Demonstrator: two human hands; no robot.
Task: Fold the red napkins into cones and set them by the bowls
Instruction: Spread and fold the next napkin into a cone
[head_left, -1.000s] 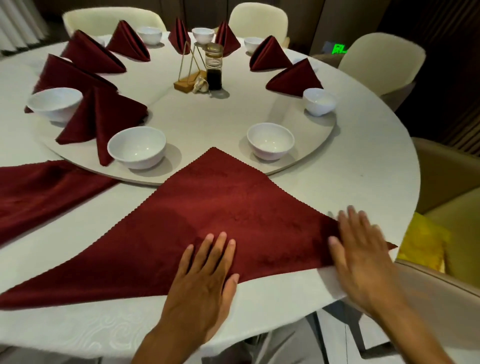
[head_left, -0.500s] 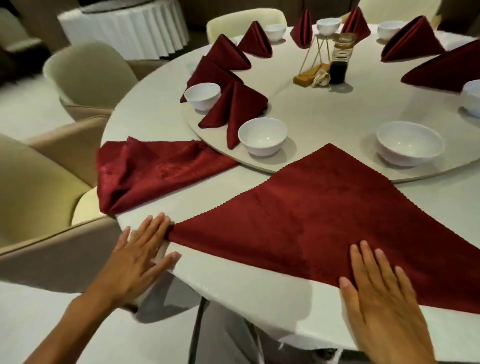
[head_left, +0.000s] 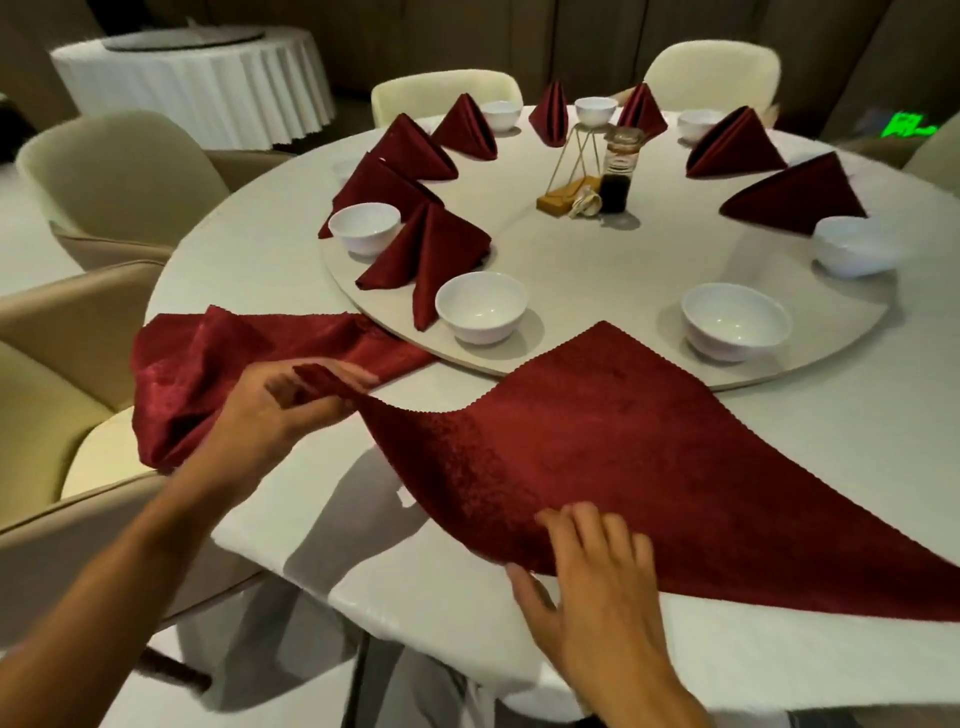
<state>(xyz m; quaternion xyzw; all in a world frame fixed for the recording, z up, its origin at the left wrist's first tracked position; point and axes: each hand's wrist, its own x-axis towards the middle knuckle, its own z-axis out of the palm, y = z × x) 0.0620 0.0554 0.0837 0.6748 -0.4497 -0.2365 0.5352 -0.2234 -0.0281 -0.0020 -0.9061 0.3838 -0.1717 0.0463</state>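
A red napkin (head_left: 623, 447), folded into a triangle, lies on the round table's near edge. My left hand (head_left: 280, 410) pinches its left corner and holds it lifted above the tablecloth. My right hand (head_left: 597, 577) presses flat, fingers spread, on the napkin's near fold. A pile of unfolded red napkins (head_left: 218, 364) lies at the left behind my left hand. Several folded napkin cones (head_left: 431, 254) stand by white bowls (head_left: 480, 306) around the turntable. One bowl (head_left: 735, 322) just beyond the triangle has no cone beside it.
A turntable (head_left: 597, 270) carries the bowls, a dark sauce bottle (head_left: 618, 171) and a wire stand on a wooden base (head_left: 566, 195). Cream chairs (head_left: 114, 176) ring the table. Another draped table (head_left: 192, 78) stands at the far left.
My left hand went from lying flat at the napkin's left corner to pinching it and lifting it up and rightward. My right hand stays on the near fold. The view swung back to the right.
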